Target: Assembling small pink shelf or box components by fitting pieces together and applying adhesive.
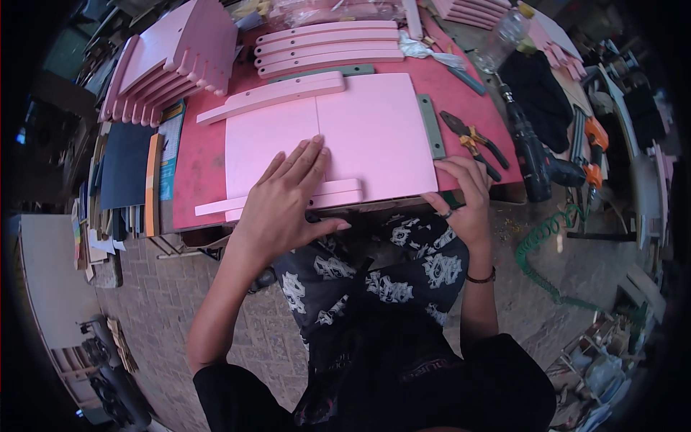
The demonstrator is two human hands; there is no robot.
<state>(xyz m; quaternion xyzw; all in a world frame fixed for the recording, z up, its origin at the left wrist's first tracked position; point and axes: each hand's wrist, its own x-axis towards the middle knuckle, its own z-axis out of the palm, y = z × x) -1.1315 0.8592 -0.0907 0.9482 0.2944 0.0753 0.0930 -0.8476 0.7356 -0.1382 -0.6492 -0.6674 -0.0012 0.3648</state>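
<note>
A pink panel (381, 137) with a seam across it lies flat on the red-covered table before me. My left hand (284, 198) rests on it, open, fingers stretched over the seam. Under that wrist runs a pink slat (338, 193) along the near edge; a second pink slat (288, 93) with holes lies across the far edge. My right hand (468, 191) has its fingers curled at the panel's near right corner, fingertips along the right side and thumb at the front edge. A green holed strip (430, 126) sits beside the panel's right side, partly near those fingers.
Pliers (471, 140) lie right of the panel, with a power drill (529, 151) beyond. Pink slats (331, 47) are stacked at the back, and pink assembled pieces (169, 61) at back left. A green coiled hose (533, 266) hangs at the right from an orange air tool (594, 144).
</note>
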